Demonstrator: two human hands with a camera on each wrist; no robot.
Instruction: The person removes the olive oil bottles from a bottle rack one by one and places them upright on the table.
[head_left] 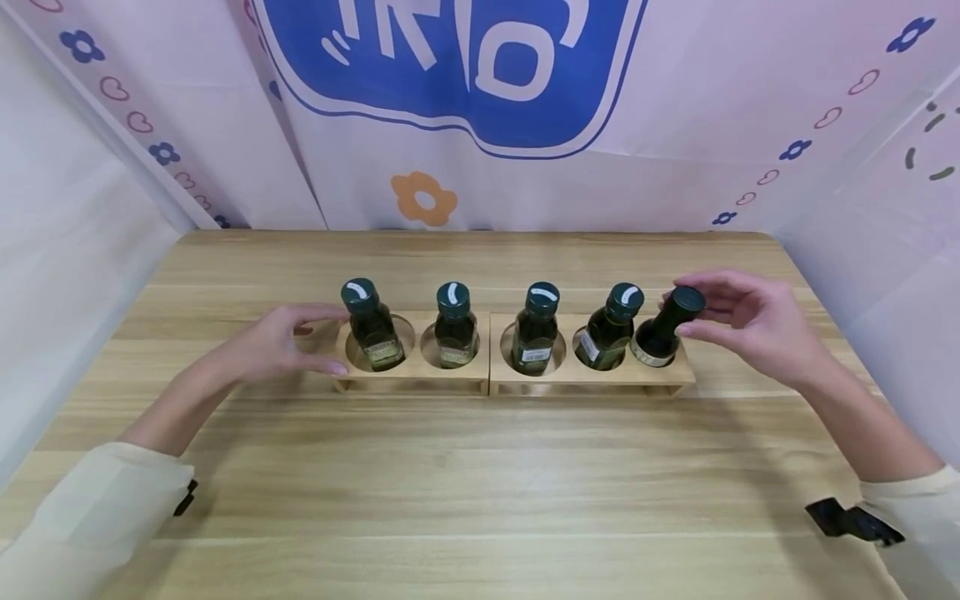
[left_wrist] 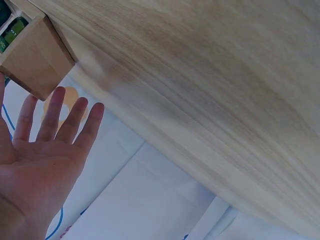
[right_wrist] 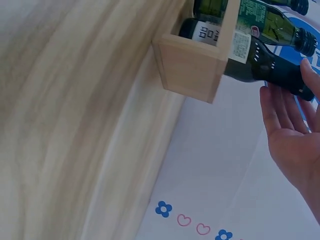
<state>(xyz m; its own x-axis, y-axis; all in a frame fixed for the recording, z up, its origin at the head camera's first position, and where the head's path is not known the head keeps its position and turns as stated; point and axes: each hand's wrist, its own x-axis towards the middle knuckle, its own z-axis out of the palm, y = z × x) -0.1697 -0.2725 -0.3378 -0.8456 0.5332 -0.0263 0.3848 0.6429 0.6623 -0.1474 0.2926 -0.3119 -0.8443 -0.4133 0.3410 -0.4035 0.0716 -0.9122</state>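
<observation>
Two light wooden bottle racks [head_left: 408,387] stand end to end on the table, with dark green glass bottles in their round holes. My left hand [head_left: 281,343] is at the left end of the row, its fingers extended and the fingertips by the rack's end panel [left_wrist: 37,57]. At the right end, my right hand [head_left: 757,325] has thumb and fingers on either side of the neck of a dark bottle [head_left: 660,336]. That bottle sits in the last hole and leans right. Its white label [right_wrist: 240,46] shows in the right wrist view.
Four-sided white cloth surroundings are not fully visible; a printed cloth [head_left: 600,196] hangs behind the table [head_left: 480,492]. Several other capped bottles, one of them a green bottle [head_left: 536,333], fill the remaining holes. Wooden tabletop extends in front of the racks.
</observation>
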